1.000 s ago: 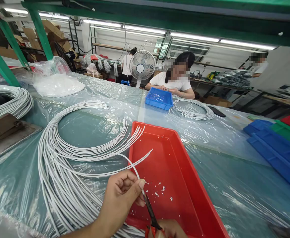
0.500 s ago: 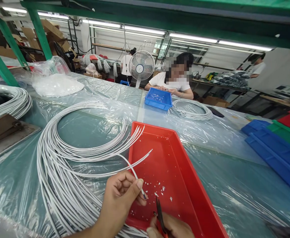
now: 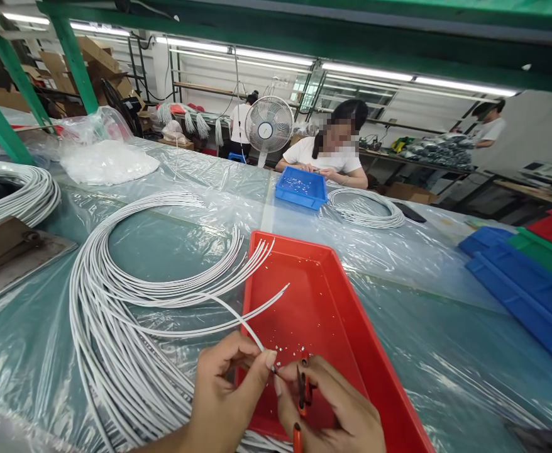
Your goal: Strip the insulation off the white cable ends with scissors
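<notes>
My left hand (image 3: 231, 393) pinches one white cable (image 3: 249, 328) between thumb and fingers, close to its end. Dark thin wire shows at the tip, where the fingertips of my right hand (image 3: 346, 406) meet it. That right hand is closed around orange-handled cutters (image 3: 302, 385), their dark metal part pointing up, away from the cable. Both hands are over the near part of a red tray (image 3: 304, 302) scattered with small white scraps. A large looped bundle of white cables (image 3: 99, 289) lies to the left, several of its ends resting over the tray's rim.
A blue tray (image 3: 299, 200) with scraps stands across the table before a seated co-worker (image 3: 339, 151), beside another cable coil (image 3: 368, 211). Stacked bins (image 3: 525, 283) are at right. At left lie a second coil (image 3: 26, 195), a metal plate (image 3: 16, 258) and a white bag (image 3: 109, 162).
My right hand has risen to the cable's end, and its fingertips now touch the tip. The cutters have swung upright in its grip. My left hand has barely moved.
</notes>
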`<state>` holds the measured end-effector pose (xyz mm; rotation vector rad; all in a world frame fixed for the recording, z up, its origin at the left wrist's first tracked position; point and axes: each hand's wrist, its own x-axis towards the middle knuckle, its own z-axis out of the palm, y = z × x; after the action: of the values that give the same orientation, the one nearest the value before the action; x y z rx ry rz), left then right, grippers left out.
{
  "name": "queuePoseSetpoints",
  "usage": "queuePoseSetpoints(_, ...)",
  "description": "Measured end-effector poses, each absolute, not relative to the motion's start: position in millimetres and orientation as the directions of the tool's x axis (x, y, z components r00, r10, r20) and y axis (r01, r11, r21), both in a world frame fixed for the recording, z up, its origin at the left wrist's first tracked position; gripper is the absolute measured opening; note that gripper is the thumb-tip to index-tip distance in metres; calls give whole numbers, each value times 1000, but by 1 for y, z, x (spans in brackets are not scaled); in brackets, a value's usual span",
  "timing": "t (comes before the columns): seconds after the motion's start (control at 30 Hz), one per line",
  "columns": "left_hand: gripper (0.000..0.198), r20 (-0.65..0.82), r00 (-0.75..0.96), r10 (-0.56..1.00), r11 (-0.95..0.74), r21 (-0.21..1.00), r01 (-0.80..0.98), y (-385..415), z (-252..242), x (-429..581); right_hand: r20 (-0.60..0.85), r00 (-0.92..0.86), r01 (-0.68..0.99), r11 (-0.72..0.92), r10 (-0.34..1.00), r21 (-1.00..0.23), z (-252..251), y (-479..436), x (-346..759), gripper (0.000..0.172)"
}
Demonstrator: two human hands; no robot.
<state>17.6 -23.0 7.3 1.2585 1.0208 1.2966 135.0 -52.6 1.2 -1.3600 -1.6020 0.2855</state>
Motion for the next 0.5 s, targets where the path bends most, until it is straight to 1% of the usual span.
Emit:
queuePoseSetpoints(0.23,15,241,50,969,-239,970,-36,-24,6,17,553,89,665,364,829,-652,5,-51,134,8)
queuePoseSetpoints(0.37,15,263,42,964,-263,965,11,-24,5,17,635,27,719,426,772,-549,3,-50,135,10)
queuePoseSetpoints(0.5,16,247,21,969,-248,967,50,-23,3,17,639,62,752,385,767,-535,1,-49,133,11)
